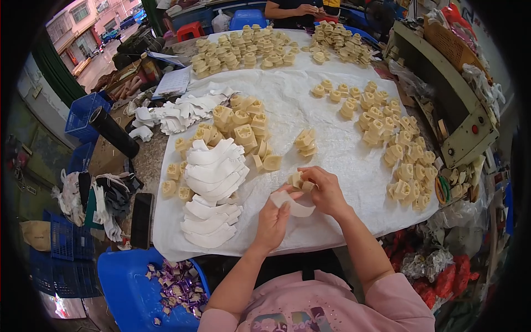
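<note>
Near the front of the white-covered table, my left hand (pixel 271 222) is closed on a curved white strip (pixel 298 208). My right hand (pixel 327 192) pinches a small cream plastic piece (pixel 296 180) against the strip's far side; its fingers partly hide where the two meet. To the left lie overlapping rows of similar curved white pieces (pixel 214 171). Behind those is a heap of cream cup-like pieces (pixel 243 130). A short stack of cream pieces (pixel 306 143) stands just beyond my hands.
Cream pieces are grouped along the right edge (pixel 409 171) and piled at the far end (pixel 243 50), where another person's hands (pixel 307 10) show. A blue tub (pixel 127 288) with purple-wrapped bits sits at lower left. A phone (pixel 142 221) and black cylinder (pixel 113 131) lie left; a green machine (pixel 442 94) stands right.
</note>
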`<state>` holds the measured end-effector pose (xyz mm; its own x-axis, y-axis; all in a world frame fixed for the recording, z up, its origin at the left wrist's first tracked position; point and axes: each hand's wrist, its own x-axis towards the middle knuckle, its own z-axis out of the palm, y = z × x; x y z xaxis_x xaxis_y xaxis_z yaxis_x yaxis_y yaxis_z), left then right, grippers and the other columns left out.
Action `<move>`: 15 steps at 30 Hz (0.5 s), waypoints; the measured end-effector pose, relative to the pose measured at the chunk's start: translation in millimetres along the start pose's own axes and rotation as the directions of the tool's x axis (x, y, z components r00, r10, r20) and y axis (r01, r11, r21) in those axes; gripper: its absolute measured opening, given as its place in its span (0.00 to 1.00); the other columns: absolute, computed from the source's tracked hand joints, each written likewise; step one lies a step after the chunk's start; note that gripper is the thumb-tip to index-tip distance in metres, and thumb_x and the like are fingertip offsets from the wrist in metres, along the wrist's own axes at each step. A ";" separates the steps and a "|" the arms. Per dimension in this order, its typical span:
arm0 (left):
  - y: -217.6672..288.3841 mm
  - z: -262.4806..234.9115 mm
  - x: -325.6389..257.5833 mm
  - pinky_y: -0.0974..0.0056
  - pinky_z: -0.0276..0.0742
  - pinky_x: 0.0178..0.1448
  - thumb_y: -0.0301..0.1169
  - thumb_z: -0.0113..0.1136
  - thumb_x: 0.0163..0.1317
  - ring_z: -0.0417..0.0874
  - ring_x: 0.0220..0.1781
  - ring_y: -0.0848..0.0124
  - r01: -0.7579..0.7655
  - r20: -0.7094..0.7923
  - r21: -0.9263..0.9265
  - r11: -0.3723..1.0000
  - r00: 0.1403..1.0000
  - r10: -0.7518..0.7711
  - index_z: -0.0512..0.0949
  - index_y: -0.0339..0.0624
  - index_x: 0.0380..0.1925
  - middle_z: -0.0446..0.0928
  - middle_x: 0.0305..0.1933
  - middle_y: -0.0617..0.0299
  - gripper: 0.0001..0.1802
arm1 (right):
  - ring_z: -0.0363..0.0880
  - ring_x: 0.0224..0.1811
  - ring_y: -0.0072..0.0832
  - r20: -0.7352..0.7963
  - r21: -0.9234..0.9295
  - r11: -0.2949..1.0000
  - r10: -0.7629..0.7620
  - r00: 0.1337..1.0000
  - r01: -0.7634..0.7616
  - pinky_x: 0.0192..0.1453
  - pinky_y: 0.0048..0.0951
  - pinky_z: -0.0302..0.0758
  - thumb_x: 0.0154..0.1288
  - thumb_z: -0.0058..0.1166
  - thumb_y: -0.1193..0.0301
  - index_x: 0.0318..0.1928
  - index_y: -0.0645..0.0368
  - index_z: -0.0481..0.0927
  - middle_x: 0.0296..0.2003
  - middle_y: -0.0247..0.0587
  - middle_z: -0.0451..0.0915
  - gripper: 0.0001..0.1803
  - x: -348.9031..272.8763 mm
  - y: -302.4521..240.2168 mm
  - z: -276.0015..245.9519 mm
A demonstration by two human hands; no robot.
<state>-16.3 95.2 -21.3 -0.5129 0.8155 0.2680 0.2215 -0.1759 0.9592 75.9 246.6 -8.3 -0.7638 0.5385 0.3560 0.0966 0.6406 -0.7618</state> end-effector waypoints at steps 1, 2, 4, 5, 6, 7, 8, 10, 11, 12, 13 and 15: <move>-0.3 -0.4 1.6 0.61 0.66 0.63 0.36 0.40 0.72 0.73 0.60 0.58 -0.002 -0.003 0.002 1.000 1.000 0.002 0.78 0.39 0.50 0.73 0.57 0.52 0.19 | 0.79 0.42 0.48 -0.044 0.009 1.000 0.004 0.999 -0.003 0.45 0.36 0.77 0.46 0.47 0.89 0.36 0.63 0.75 0.44 0.50 0.80 0.15 -2.7 2.8 2.7; -1.4 1.1 3.4 0.61 0.66 0.63 0.36 0.40 0.72 0.72 0.62 0.57 -0.029 0.019 0.045 0.999 0.999 0.029 0.78 0.39 0.50 0.72 0.58 0.52 0.19 | 0.79 0.42 0.48 -0.048 0.007 1.000 0.007 0.999 -0.006 0.45 0.36 0.77 0.46 0.47 0.89 0.36 0.63 0.75 0.44 0.50 0.80 0.15 -5.4 6.5 4.1; -1.5 2.2 5.9 0.61 0.67 0.62 0.36 0.41 0.72 0.71 0.63 0.57 -0.057 0.042 0.088 0.995 0.998 0.053 0.78 0.39 0.50 0.71 0.59 0.53 0.19 | 0.81 0.40 0.43 -0.085 0.099 0.990 0.109 0.990 -0.101 0.44 0.34 0.77 0.51 0.49 0.87 0.36 0.65 0.75 0.42 0.49 0.81 0.11 -9.4 11.0 6.2; -0.4 2.2 6.6 0.61 0.67 0.63 0.35 0.42 0.71 0.71 0.64 0.57 -0.070 0.047 0.113 0.991 0.997 0.065 0.78 0.39 0.50 0.71 0.59 0.53 0.18 | 0.81 0.40 0.43 -0.084 0.100 0.990 0.110 0.990 -0.102 0.44 0.34 0.77 0.51 0.49 0.87 0.36 0.65 0.75 0.42 0.49 0.81 0.11 -9.0 11.1 5.8; 0.4 2.1 6.3 0.60 0.67 0.64 0.35 0.44 0.70 0.70 0.65 0.57 -0.084 0.053 0.139 0.987 0.996 0.077 0.78 0.40 0.51 0.71 0.59 0.53 0.17 | 0.81 0.38 0.39 -0.052 0.186 0.960 0.223 0.973 -0.210 0.43 0.33 0.77 0.54 0.50 0.85 0.36 0.66 0.75 0.40 0.48 0.81 0.08 -6.9 11.0 5.2; 0.9 2.1 5.6 0.60 0.67 0.64 0.35 0.44 0.70 0.70 0.65 0.57 -0.084 0.053 0.141 0.986 0.996 0.077 0.78 0.40 0.51 0.71 0.59 0.53 0.17 | 0.82 0.37 0.35 -0.011 0.268 0.911 0.328 0.945 -0.313 0.42 0.31 0.77 0.56 0.52 0.84 0.36 0.67 0.75 0.38 0.48 0.82 0.06 -3.7 10.8 4.9; 1.6 2.9 4.5 0.60 0.67 0.63 0.36 0.43 0.71 0.71 0.64 0.57 -0.094 0.051 0.172 0.981 0.995 0.087 0.78 0.38 0.50 0.72 0.59 0.52 0.18 | 0.82 0.37 0.35 -0.010 0.270 0.911 0.327 0.945 -0.313 0.42 0.31 0.77 0.56 0.52 0.84 0.36 0.67 0.75 0.38 0.48 0.82 0.06 -0.6 13.9 2.6; 1.1 3.4 0.2 0.60 0.66 0.63 0.37 0.42 0.71 0.71 0.64 0.56 -0.105 0.046 0.206 0.973 0.994 0.097 0.78 0.37 0.49 0.72 0.59 0.51 0.19 | 0.80 0.37 0.25 0.068 0.281 0.827 0.489 0.870 -0.487 0.43 0.26 0.77 0.61 0.52 0.81 0.38 0.69 0.74 0.35 0.42 0.80 0.05 4.6 22.9 -4.2; -1.7 3.5 -4.4 0.60 0.66 0.64 0.37 0.43 0.71 0.71 0.64 0.56 -0.110 0.068 0.208 0.972 0.993 0.098 0.78 0.38 0.50 0.72 0.60 0.51 0.19 | 0.80 0.37 0.25 0.071 0.282 0.828 0.486 0.871 -0.485 0.43 0.26 0.77 0.61 0.52 0.81 0.38 0.69 0.74 0.35 0.42 0.80 0.05 5.1 22.8 -4.9; -3.0 3.5 -7.9 0.60 0.65 0.65 0.37 0.43 0.71 0.71 0.64 0.56 -0.114 0.091 0.208 0.971 0.991 0.097 0.78 0.38 0.50 0.72 0.60 0.50 0.19 | 0.80 0.37 0.26 0.059 0.340 0.798 0.511 0.858 -0.498 0.41 0.27 0.77 0.61 0.51 0.81 0.39 0.68 0.75 0.35 0.44 0.81 0.06 4.5 22.0 -5.5; -3.0 2.8 -8.0 0.60 0.65 0.65 0.37 0.43 0.71 0.71 0.64 0.56 -0.113 0.090 0.209 0.971 0.991 0.096 0.78 0.38 0.50 0.72 0.60 0.50 0.19 | 0.81 0.36 0.27 0.047 0.396 0.764 0.537 0.842 -0.509 0.40 0.28 0.78 0.60 0.50 0.81 0.40 0.67 0.76 0.35 0.46 0.81 0.07 4.4 21.4 -5.4; -3.7 2.9 -7.8 0.61 0.64 0.66 0.34 0.42 0.71 0.71 0.64 0.58 -0.073 0.079 0.195 0.978 0.995 0.059 0.77 0.37 0.51 0.71 0.61 0.50 0.19 | 0.82 0.37 0.30 -0.086 0.318 0.845 0.476 0.875 -0.429 0.41 0.29 0.77 0.60 0.49 0.81 0.42 0.66 0.76 0.35 0.46 0.81 0.09 -6.3 15.7 -2.5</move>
<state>-10.7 91.1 -27.2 -0.4320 0.8446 0.3162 0.4159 -0.1246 0.9008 83.8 254.7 -21.1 -0.5673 0.8235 -0.0047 0.2061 0.1365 -0.9690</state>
